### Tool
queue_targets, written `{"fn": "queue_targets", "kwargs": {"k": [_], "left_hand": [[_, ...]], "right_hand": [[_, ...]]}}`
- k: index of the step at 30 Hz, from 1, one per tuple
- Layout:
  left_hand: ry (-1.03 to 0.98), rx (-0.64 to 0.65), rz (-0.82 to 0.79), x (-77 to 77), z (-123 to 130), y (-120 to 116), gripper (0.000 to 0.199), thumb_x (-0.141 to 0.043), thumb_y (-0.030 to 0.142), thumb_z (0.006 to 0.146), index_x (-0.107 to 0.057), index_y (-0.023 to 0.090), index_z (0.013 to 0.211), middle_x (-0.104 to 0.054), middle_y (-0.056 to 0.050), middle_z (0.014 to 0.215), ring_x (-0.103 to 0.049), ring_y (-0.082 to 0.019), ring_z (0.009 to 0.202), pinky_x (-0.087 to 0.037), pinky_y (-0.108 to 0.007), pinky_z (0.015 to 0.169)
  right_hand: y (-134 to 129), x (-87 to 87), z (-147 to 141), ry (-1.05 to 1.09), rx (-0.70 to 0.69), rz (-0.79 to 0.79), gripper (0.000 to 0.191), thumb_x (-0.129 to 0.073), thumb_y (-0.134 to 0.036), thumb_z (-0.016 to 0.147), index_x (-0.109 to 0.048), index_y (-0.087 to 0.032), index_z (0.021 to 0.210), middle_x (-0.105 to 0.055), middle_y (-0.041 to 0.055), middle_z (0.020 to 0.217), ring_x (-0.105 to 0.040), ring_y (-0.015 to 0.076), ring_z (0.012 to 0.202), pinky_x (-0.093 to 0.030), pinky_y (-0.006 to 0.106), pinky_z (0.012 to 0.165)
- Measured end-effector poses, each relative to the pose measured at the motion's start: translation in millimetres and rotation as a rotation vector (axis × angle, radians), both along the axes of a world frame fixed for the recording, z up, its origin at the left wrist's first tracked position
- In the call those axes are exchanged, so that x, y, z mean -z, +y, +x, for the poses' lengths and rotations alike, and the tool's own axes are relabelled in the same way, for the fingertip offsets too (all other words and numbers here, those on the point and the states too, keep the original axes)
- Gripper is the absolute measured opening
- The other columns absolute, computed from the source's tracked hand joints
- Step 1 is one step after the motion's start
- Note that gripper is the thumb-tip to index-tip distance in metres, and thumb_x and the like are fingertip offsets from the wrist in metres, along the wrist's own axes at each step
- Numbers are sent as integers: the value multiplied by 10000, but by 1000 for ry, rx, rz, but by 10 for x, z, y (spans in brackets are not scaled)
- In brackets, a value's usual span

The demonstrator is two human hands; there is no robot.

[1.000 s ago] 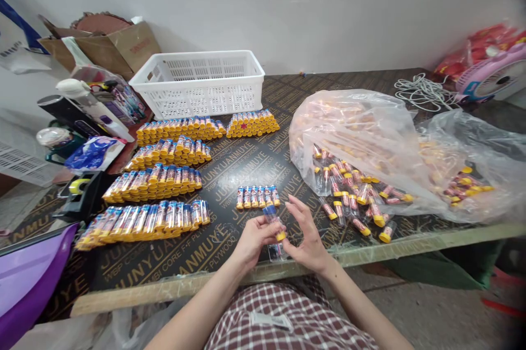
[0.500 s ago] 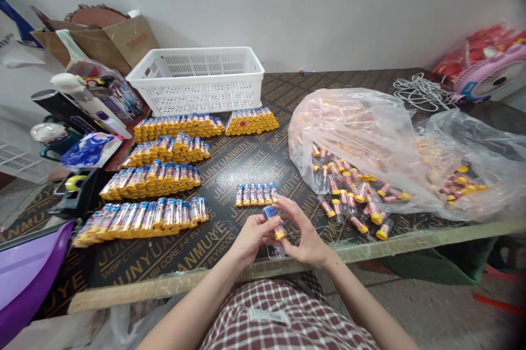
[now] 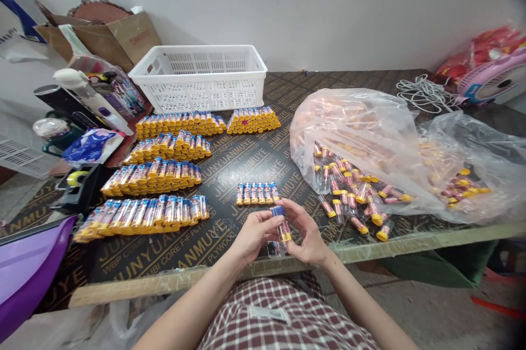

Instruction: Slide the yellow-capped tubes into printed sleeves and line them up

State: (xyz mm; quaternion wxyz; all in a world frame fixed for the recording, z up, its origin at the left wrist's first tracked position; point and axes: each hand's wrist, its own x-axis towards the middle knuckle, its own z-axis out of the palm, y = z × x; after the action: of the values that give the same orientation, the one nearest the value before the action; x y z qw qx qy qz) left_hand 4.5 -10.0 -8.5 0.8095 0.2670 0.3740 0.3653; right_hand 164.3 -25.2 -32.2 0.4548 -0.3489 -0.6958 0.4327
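Between my two hands, near the table's front edge, is a small clear tube (image 3: 283, 228) with a yellow cap at its lower end and blue at its top. The fingers of my left hand (image 3: 255, 232) are closed on its left side. My right hand (image 3: 308, 236) curves round its other side, fingertips at the top and thumb near the yellow cap. Just beyond lies a short row of blue-and-yellow tubes (image 3: 257, 193). Under the held tube a clear plastic piece (image 3: 275, 249) is partly hidden. To the right, loose yellow-capped tubes (image 3: 349, 194) spill from a translucent plastic bag (image 3: 357, 120).
Stacked rows of finished-looking tubes (image 3: 142, 213) fill the left side. A white basket (image 3: 201, 92) stands behind them. A tape dispenser (image 3: 78, 188), a purple container (image 3: 36, 279) and bottles (image 3: 78, 84) are far left. A cord (image 3: 425, 92) and pink fan (image 3: 493, 79) sit at back right.
The tube in my hands has turned more upright and shifted slightly right; more of its printed side shows. My left hand has moved a little right with it. The camera view has shifted slightly.
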Motion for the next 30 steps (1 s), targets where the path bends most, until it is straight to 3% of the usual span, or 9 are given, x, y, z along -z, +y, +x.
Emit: {"fn": "queue_targets", "kwargs": {"k": [16,21,24,27,30], "left_hand": [[23,-9,19,-24,0,-40,348,-791,391,619,-687,103,785,-653,-29,682,-566,-93,555,-456,-217,572],[80,-16,71,1,-43,34,368,-767,422,632,-679,106,798,-660,-39,701,-575,-106,573,-465,-232,582],[395,-115,251,70,-284,321,385,-760,450,616,-668,119,790,-673,-54,714,-608,-156,623,-475,-273,616],[1080,-270,493,196,-644,702,366,-779,395,601,-661,150,846,-659,-46,672,-622,-207,699,-453,-292,676],[1485,-107,556,361,-884,971,399,-758,400,638,-648,160,937,-676,-79,750,-627,-244,793,-432,-299,703]], "right_hand": [[-8,14,-61,91,26,14,796,-542,-57,625,-332,-234,1372,-464,109,1359,-485,268,1231,-441,427,1017],[29,1,-53,91,-29,-9,808,-609,-110,683,-282,-264,1406,-406,100,1414,-433,262,1278,-372,439,1068],[153,111,5,-21,43,-48,889,-703,-249,703,-212,-286,1443,-314,87,1479,-380,273,1313,-316,466,1095],[349,352,64,-177,310,-123,717,-629,-367,795,-300,-262,1423,-382,102,1436,-458,263,1244,-418,446,1004],[548,602,75,-305,470,-151,490,-507,-369,855,-499,-179,1307,-566,148,1238,-616,241,975,-537,388,781]]}}
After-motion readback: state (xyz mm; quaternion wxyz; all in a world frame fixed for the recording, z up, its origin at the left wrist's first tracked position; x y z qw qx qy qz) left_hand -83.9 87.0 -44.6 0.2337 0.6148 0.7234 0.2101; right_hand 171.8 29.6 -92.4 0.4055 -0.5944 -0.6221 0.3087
